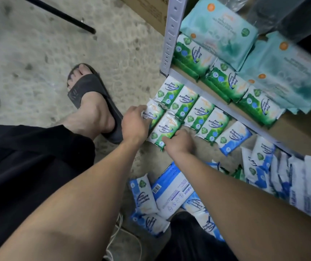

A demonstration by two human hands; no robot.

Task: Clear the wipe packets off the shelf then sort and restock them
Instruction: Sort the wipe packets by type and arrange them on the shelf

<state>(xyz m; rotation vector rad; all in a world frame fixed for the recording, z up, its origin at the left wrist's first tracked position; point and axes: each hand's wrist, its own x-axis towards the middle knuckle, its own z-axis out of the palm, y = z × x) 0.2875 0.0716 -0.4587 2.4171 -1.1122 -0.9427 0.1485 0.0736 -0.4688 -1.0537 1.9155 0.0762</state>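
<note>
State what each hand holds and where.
The left hand grips one green packet by its left edge; right hand grips the neighbouring green packet by its near corner.

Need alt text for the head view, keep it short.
Two bare hands reach green Pine wipe packets laid in rows on a concrete floor: the left hand grips one packet, the right hand its neighbour. Blue packets lie nearer; a stocked shelf stands right.

My bare forearms reach from the bottom of the frame to its centre. My left hand (135, 127), palm down, curls its fingers on one green packet (153, 113); my right hand (179, 142), knuckles up, grips the neighbouring packet (167, 129).
</note>
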